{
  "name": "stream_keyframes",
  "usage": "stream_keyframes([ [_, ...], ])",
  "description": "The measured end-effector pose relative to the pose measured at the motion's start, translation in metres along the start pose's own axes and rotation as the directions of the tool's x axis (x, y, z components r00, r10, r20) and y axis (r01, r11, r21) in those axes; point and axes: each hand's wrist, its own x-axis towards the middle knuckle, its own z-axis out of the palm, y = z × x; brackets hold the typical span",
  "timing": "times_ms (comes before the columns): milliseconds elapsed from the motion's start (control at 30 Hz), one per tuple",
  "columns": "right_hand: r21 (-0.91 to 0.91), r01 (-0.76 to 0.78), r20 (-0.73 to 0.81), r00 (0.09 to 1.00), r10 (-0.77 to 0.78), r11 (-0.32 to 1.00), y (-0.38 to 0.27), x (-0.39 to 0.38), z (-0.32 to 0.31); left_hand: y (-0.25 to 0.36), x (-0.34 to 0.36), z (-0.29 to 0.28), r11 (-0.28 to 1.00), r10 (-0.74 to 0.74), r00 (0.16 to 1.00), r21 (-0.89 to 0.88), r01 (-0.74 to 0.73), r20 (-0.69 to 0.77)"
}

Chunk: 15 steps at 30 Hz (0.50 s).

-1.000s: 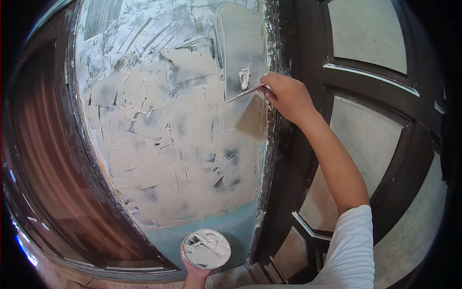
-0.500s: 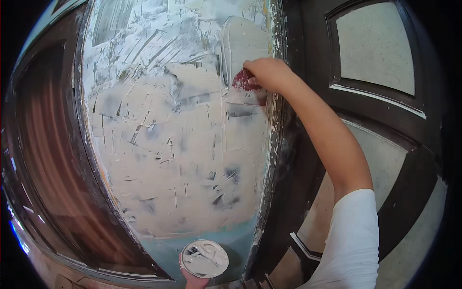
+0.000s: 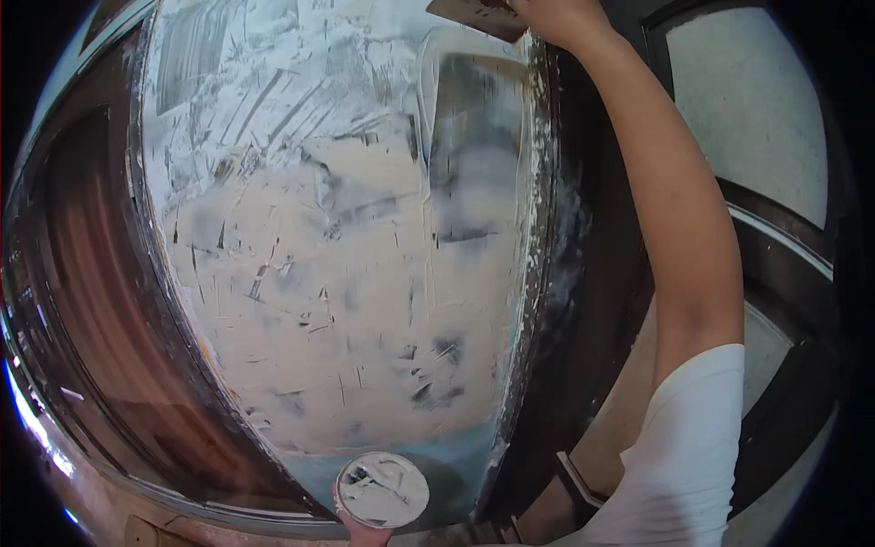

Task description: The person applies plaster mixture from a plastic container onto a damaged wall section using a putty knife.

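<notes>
My right hand (image 3: 563, 20) is raised at the top of the view, closed round a flat, dark reddish-brown putty scraper (image 3: 478, 16). The scraper's edge lies at or close to the upper right of a wall panel (image 3: 310, 237) coated with uneven white and cream putty; whether it touches cannot be told. Below it runs a darker strip (image 3: 474, 118) with only a thin film of putty. Low in the middle, my left hand (image 3: 367, 534) grips a round tub (image 3: 383, 490) of white putty, its fingers mostly hidden beneath.
A dark door frame with pale panels (image 3: 747, 109) stands on the right, its near edge (image 3: 538, 182) spattered with putty. To the left is a dark wooden frame with a reddish-brown panel (image 3: 100, 292). Bare blue-green wall (image 3: 447, 456) shows at the bottom of the coated area.
My right hand and the scraper have moved upward along the panel's right side. A dark, thinly coated strip now shows where thicker putty was. The tub stays nearly in place.
</notes>
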Motion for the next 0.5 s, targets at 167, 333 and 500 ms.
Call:
stream_keyframes([
  [167,0.021,0.162,0.114,0.98,-0.163,0.987,-0.021,-0.08,0.005,-0.002,0.022,0.008,0.987,-0.136,0.982,-0.065,0.145,0.128],
  [333,0.128,0.182,0.52,0.824,-0.223,0.975,-0.05,-0.18,0.024,-0.002,0.034,0.006,0.974,-0.22,0.962,-0.02,0.226,0.165],
  [500,0.075,0.174,0.637,0.749,-0.182,0.982,-0.034,-0.176,0.06,-0.004,0.042,-0.008,0.967,-0.254,0.958,0.035,0.252,0.13],
])
